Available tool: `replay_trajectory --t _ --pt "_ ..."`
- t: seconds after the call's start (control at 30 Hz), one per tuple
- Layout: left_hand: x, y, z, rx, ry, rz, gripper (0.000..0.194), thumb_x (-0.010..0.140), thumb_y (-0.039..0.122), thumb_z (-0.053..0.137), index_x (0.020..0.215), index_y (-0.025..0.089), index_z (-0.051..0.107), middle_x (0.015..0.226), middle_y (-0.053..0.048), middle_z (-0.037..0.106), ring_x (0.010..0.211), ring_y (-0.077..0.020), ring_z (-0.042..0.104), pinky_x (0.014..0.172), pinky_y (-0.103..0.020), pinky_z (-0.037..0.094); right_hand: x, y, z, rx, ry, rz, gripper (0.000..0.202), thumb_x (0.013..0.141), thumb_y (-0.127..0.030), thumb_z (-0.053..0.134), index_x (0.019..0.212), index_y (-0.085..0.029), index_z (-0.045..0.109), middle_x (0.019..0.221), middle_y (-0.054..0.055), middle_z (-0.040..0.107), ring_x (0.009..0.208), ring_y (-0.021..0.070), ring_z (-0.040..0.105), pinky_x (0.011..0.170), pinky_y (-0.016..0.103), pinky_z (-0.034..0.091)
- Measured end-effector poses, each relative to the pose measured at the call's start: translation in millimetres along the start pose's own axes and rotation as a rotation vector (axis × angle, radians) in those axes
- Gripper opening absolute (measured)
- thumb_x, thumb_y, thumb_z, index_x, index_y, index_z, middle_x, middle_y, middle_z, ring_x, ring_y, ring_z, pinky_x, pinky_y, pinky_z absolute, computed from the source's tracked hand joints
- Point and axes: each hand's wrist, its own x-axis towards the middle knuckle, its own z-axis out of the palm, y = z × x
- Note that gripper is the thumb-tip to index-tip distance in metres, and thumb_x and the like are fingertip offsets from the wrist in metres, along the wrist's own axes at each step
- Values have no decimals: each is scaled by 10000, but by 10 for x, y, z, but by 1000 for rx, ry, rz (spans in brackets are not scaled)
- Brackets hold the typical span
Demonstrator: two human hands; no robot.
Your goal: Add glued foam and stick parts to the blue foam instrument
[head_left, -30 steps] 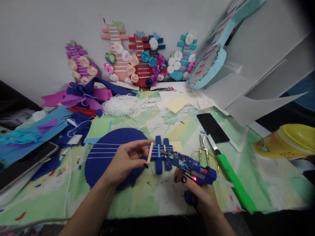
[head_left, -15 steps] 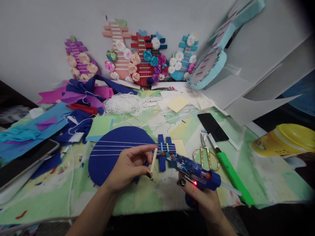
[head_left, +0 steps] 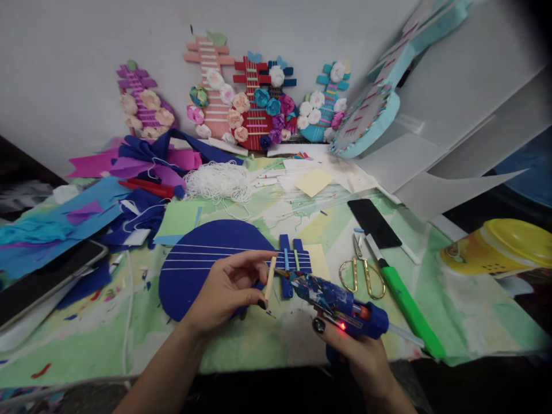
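My left hand (head_left: 228, 290) pinches a short pale yellow strip (head_left: 270, 280) between thumb and fingertips, held nearly upright. My right hand (head_left: 356, 348) is wrapped round a blue glue gun (head_left: 340, 305) with a red light lit on its side. The gun's nozzle points left and is at the strip, near its upper half; whether they touch is hard to tell. Below and behind my left hand lies a blue guitar-shaped piece (head_left: 194, 247) with white strings along it. Its neck, partly hidden by the gun, bears a light blue strip (head_left: 286, 260) and a green strip (head_left: 296, 260).
Gold-handled scissors (head_left: 363, 270), a green-handled knife (head_left: 409, 310) and a black phone (head_left: 374, 222) lie at the right, beside a yellow-lidded tub (head_left: 495, 247). White cord (head_left: 219, 182) and coloured paper are behind. Several decorated guitars stand against the wall (head_left: 77, 34).
The gun's nozzle has moved slightly down along the strip. The whole view has shifted a little, with the background now slightly further right. Both hands keep their holds.
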Motion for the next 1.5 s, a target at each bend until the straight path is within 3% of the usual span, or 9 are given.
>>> replay_trajectory --t 0.27,0.73,0.87,1.13,1.33,1.5 --pt "-7 -12 -16 -13 23 3 552 533 -62 707 1014 208 680 681 21 566 637 -84 544 524 -138 507 -106 44 -44 33 13 102 391 570 -303 786 943 -220 701 904 57 710 808 241 657 748 376 548" --pt "-5 -75 -52 23 52 51 557 552 -45 672 1058 186 641 674 22 568 585 -77 528 514 -167 507 -159 -21 -58 3 -53 56 362 569 -234 763 925 -260 705 867 25 694 781 209 637 708 334 544" --pt "-18 -53 -25 11 36 29 545 557 -47 674 1048 188 651 673 21 564 594 -75 530 512 -155 501 -148 -3 -39 15 -1 87 380 561 -230 772 932 -270 699 873 14 699 769 204 641 719 344 548" --pt "-29 -42 9 -5 15 0 557 532 -41 700 1034 200 670 665 16 564 587 -84 516 472 -149 487 -53 -78 48 80 -17 70 286 584 -355 761 835 -223 721 787 39 718 740 238 664 690 355 564" --pt "-33 -52 -2 -40 19 -16 571 525 -62 707 1021 218 677 688 19 563 630 -83 527 512 -140 498 -112 7 25 136 48 110 367 533 -275 800 888 -253 711 804 14 721 746 220 665 688 329 563" --pt "-43 -60 8 -52 -28 -17 576 544 -53 702 1044 230 661 678 22 565 595 -77 515 455 -126 467 -83 -34 73 191 107 156 260 515 -289 806 754 -234 718 701 7 708 678 206 656 653 316 559"
